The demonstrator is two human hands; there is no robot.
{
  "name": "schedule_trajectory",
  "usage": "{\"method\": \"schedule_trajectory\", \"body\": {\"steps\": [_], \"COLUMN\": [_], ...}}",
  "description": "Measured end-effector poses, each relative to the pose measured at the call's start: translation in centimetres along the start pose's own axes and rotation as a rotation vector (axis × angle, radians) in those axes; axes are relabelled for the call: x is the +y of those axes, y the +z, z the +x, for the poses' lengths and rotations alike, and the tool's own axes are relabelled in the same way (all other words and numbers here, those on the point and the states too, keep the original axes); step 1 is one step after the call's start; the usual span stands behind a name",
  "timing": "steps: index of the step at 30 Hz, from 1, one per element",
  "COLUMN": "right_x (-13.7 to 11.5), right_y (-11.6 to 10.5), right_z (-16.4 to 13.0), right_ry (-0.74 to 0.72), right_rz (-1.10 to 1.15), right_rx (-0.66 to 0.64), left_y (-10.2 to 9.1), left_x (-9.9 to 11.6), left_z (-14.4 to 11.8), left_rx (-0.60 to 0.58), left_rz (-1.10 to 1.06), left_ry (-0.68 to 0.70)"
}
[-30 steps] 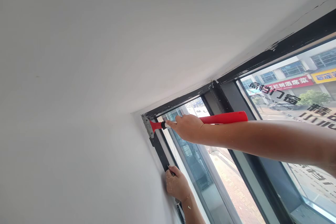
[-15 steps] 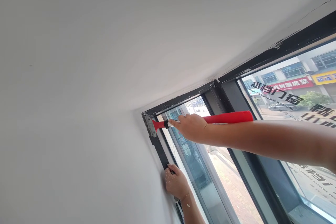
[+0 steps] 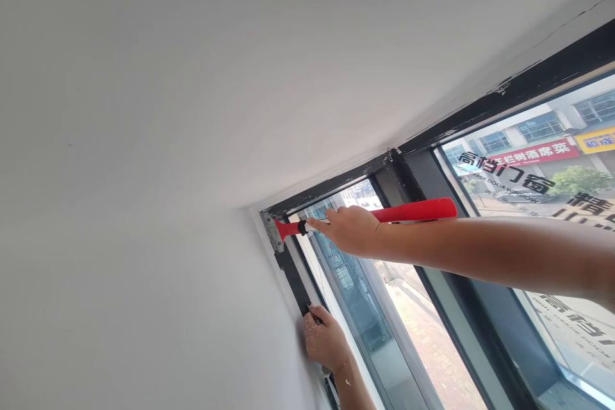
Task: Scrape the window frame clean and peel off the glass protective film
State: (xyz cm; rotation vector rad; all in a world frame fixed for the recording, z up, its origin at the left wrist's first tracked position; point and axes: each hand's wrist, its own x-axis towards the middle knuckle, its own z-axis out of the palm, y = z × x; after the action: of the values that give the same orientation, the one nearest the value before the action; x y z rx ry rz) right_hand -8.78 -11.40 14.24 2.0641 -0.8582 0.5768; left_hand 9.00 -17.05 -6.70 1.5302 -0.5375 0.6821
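My right hand [image 3: 350, 229] grips a red-handled scraper [image 3: 413, 211]. Its metal blade [image 3: 273, 233] presses against the black window frame [image 3: 293, 272] at the upper left corner, where frame meets white wall. The forefinger lies stretched along the scraper's neck. Lower down, my left hand [image 3: 324, 336], speckled with white flecks, rests on the same vertical frame piece, fingers curled around its edge. Whether it holds anything besides the frame is unclear.
A white ceiling [image 3: 240, 64] and white wall [image 3: 144, 307] meet at the corner. Glass panes [image 3: 528, 192] carry reversed black lettering, with a street and buildings outside. A black mullion [image 3: 432, 186] divides the panes.
The scraper and my right hand have shifted slightly back and forth at the frame corner. My left hand has stayed on the frame.
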Motion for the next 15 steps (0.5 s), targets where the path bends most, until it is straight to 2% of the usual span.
{"method": "schedule_trajectory", "body": {"steps": [6,15], "right_x": [0.0,-1.0], "right_y": [0.3,1.0], "right_z": [1.1,0.3], "right_ry": [0.014,-0.004], "right_rz": [0.033,-0.023], "right_rx": [-0.041,-0.06], "left_y": [-0.2,0.0], "left_x": [0.0,-0.1], "left_z": [-0.1,0.2], "left_rx": [-0.005,-0.001], "left_rz": [0.001,0.022], "left_ry": [0.004,0.028]}}
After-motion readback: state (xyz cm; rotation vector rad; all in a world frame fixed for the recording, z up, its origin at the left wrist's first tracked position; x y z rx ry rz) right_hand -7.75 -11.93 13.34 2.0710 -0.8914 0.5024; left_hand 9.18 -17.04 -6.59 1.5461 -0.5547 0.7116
